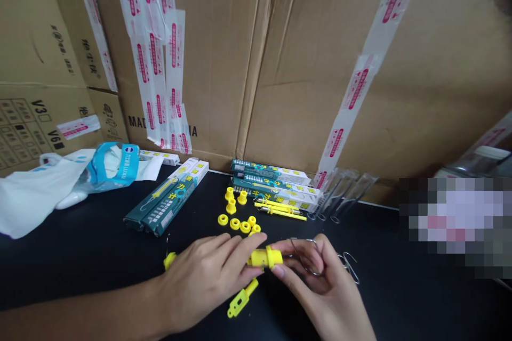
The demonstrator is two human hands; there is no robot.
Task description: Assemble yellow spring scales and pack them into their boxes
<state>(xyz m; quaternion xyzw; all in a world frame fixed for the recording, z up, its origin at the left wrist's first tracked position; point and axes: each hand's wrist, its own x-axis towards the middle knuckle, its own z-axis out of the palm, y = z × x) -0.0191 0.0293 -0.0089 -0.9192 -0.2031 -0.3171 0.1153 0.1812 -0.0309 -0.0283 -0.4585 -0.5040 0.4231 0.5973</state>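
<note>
Head view shows two bare hands meeting low over a black table (100, 256). The left hand (208, 277) has its fingers bent round one end of a short yellow tube (264, 257). The right hand (320, 282) pinches the other end with thumb and fingertips, so both hands grip it. The tube lies on its side, almost level, its long way running from one hand to the other. Its wide ring end points at the right hand. A thin wire hook (296, 257) loops across the right palm (how tightly it is held is hard to see). The left fingers hide much of the tube's other end. Just under the left fingertips lies a flat yellow strip (241, 301). A small yellow bit (169, 260) peeks out beside the left knuckles, mostly hidden. Past the fingertips of both hands sit little yellow caps (239, 222), with green boxes (166, 200) farther off. Beyond the right hand a blurred patch (456, 218) hides what is there.
</note>
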